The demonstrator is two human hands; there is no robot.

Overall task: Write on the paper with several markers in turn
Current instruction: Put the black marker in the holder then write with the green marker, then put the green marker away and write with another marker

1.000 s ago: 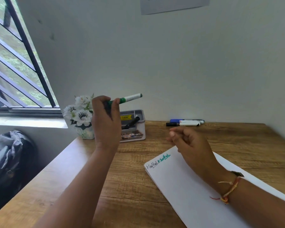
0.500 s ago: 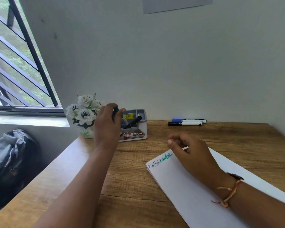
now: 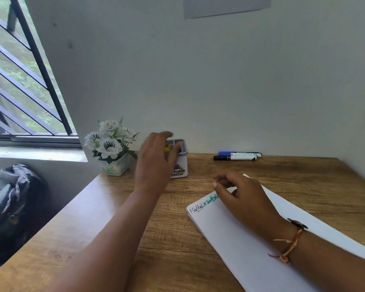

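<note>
Reaching with open fingers, left hand [image 3: 156, 157] covers holder [image 3: 180, 163]; right hand [image 3: 242, 199], loosely curled and empty, rests on paper [image 3: 240, 245].

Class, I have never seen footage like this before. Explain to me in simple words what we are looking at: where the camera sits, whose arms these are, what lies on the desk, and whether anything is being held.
There is no machine here. One camera is worn on a person's head, looking forward and down, so the two bare arms are that person's own.

The left hand reaches out with spread fingers over a small grey and white holder by the wall; it grips nothing that can be seen. The right hand, with a thread bracelet at the wrist, rests loosely curled on a white paper. Whether it pinches something small is hidden.

On the wooden desk: the paper, with short words in dark and green ink near its top corner, a pot of white flowers, and two markers lying side by side against the wall.
</note>
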